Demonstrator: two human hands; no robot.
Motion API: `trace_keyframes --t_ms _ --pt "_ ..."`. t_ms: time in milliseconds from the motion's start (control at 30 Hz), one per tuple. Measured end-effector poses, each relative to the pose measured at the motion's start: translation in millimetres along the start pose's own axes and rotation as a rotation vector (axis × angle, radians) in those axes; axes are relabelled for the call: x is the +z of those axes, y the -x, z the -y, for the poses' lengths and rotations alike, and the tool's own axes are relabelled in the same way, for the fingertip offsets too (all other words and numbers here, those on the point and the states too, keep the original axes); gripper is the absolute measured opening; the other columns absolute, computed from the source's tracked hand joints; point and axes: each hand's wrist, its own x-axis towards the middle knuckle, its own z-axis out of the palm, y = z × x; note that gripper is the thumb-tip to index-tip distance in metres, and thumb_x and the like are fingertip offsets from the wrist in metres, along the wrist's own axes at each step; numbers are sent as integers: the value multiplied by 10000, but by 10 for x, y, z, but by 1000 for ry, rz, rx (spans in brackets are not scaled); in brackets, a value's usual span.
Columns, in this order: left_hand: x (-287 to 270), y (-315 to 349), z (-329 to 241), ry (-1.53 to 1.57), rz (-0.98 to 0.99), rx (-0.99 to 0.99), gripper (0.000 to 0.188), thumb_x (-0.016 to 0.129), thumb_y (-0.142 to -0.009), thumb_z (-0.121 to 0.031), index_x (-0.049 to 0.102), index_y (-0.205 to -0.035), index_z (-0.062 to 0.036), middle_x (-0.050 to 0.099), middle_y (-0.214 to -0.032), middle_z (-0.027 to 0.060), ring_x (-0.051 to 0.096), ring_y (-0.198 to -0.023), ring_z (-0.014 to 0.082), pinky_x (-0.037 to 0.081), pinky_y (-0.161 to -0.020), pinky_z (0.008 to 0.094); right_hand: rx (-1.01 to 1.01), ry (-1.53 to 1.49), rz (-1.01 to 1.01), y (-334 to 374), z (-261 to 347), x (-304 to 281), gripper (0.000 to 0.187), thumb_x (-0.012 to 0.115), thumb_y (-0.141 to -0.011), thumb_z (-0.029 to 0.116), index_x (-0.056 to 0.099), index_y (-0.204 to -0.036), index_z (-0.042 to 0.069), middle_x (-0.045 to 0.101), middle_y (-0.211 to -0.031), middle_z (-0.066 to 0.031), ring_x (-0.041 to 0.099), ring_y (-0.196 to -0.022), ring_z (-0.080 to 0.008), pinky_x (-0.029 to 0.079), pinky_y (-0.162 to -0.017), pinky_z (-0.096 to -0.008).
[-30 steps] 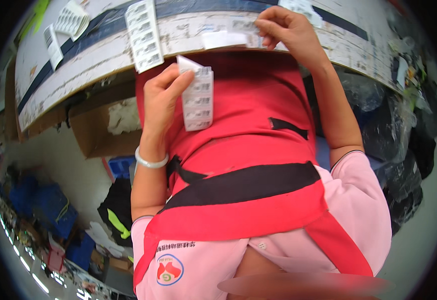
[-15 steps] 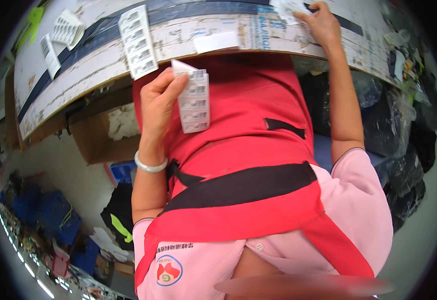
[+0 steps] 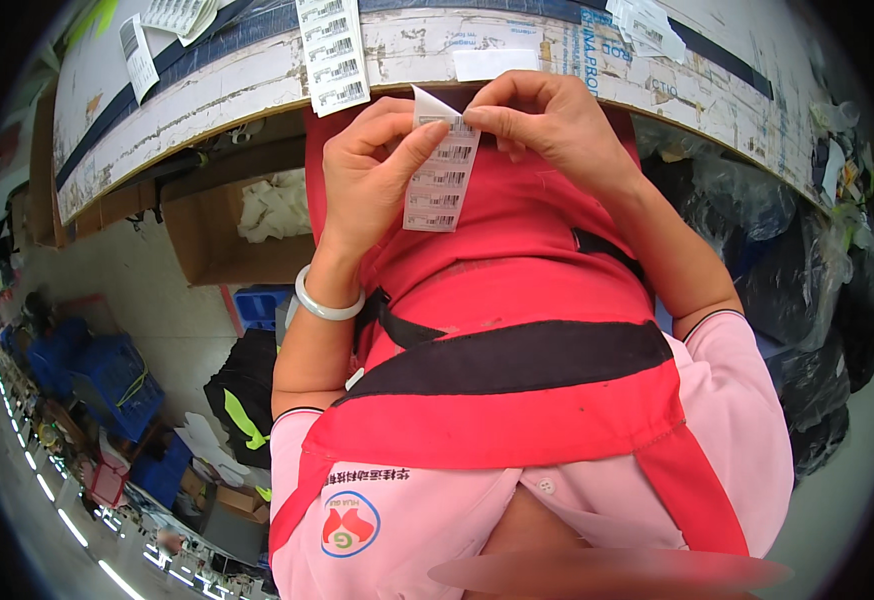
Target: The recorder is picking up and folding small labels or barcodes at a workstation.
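Observation:
My left hand (image 3: 382,165) pinches a white strip of barcode labels (image 3: 437,188) between thumb and fingers, above my red apron (image 3: 537,240). The strip hangs down, and its top end is folded back into a white point. My right hand (image 3: 555,125) is closed at the strip's top right corner, thumb and forefinger pressed together on the label edge. Whether a label is lifting off there is too small to tell. On the table edge just beyond my left hand lies another sheet of barcode labels (image 3: 334,55). A blank white slip (image 3: 497,65) lies beyond my right hand.
The worn white table (image 3: 227,95) carries dark tape strips, more label sheets (image 3: 179,15) at the left and a pile of labels (image 3: 647,30) at the right. Below stand an open cardboard box (image 3: 207,235) and blue crates (image 3: 117,385). Black plastic bags (image 3: 792,270) crowd the right side.
My right hand has come back from the label pile at the far right of the table and now grips the strip's top corner. My left hand with the strip has shifted slightly right.

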Motion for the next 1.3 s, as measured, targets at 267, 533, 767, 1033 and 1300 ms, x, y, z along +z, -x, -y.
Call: trace_keyframes --t_ms 267,533,767,1033,1300 --pt "-12 -58 49 -155 -21 -85 243 617 -954 -176 720 -868 26 637 -749 4 525 -679 44 404 -588 206 -847 645 -297 51 -307 284 109 721 -787 78 646 -865 86 621 -812 -49 637 -691 -236 519 -579 -329" --pt "-90 -87 225 268 -170 -327 257 658 -939 -231 722 -844 -1 652 -750 -17 508 -641 21 393 -581 198 -206 224 -223 -144 -31 -250 155 669 -896 175 691 -942 29 681 -873 -47 636 -744 -146 499 -652 -269" --pt "-20 -111 173 172 -101 -305 284 654 -947 -225 679 -748 -24 545 -663 -75 414 -608 1 327 -541 194 46 99 -97 -378 4 -561 124 629 -933 130 648 -934 7 644 -741 -25 601 -617 -67 492 -536 -190" --pt "-24 -106 205 155 -110 -310 280 657 -945 -224 683 -749 -26 553 -662 -74 422 -603 -2 329 -539 190 120 116 -83 -438 -46 -530 122 633 -927 132 657 -915 13 642 -716 -18 589 -591 -64 492 -526 -193" --pt "-33 -107 249 179 -99 -319 281 655 -947 -224 685 -748 -29 548 -658 -78 412 -596 -3 316 -529 188 122 135 -94 -438 -31 -523 129 641 -921 136 655 -909 9 639 -713 -17 587 -594 -65 494 -530 -198"
